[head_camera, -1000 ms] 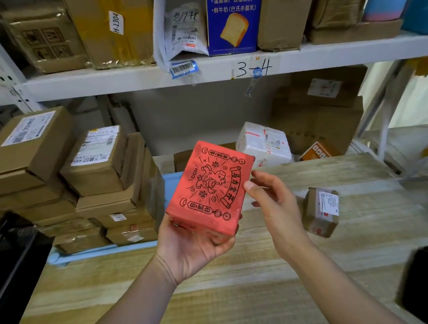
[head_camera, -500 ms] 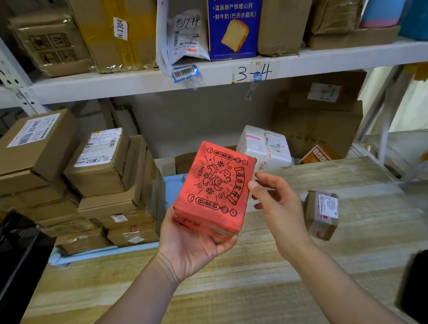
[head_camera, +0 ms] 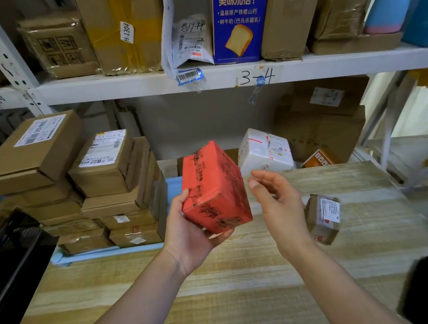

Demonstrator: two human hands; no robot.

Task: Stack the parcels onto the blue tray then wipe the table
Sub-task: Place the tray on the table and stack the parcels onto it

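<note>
Head: red parcel (head_camera: pixel 214 188) in left grip (head_camera: pixel 188 233)

We've got open tabletop (head_camera: pixel 219 286) across the lower middle; the cardboard stack (head_camera: pixel 110 187) walls off the left, a small parcel (head_camera: pixel 323 218) sits mid-right.

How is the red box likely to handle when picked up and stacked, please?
The red box shows sharp edges in the left hand, so probably stiff. One hand alone holds it tilted, suggesting it is fairly light. Flat sides should stack without rolling.
</note>
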